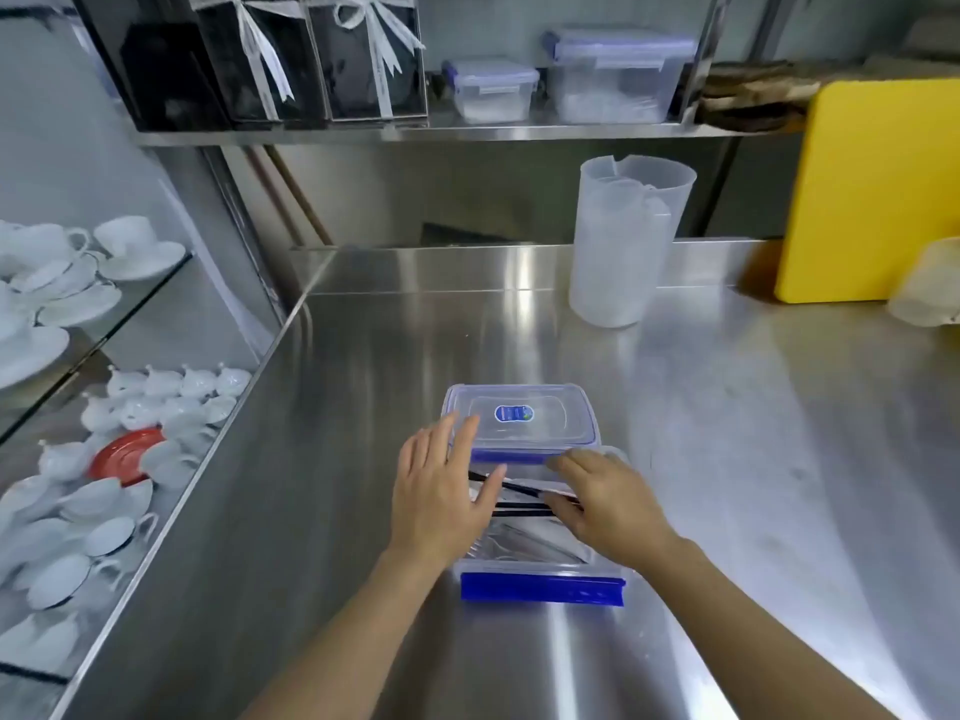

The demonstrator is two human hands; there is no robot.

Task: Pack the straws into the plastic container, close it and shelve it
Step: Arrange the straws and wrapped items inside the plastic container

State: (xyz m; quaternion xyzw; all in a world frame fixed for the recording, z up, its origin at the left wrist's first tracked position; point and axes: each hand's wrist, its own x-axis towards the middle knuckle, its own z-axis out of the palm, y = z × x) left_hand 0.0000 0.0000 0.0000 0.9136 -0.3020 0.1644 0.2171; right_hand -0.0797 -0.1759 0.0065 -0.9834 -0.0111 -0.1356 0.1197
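Observation:
A clear plastic container with a blue clip on its near side stands uncovered on the steel counter. Black and wrapped straws lie inside it. Its clear lid, blue-rimmed with a round blue label, lies flat just beyond the container. My left hand hovers over the container's left part, fingers spread, fingertips near the lid's edge. My right hand rests over the right part, fingers flat on the straws. Both hands hide much of the container's inside.
A tall translucent jug stands at the back of the counter, a yellow cutting board to its right. The upper steel shelf carries two closed clear containers and black ribboned boxes. White cups and teapots fill glass shelves on the left.

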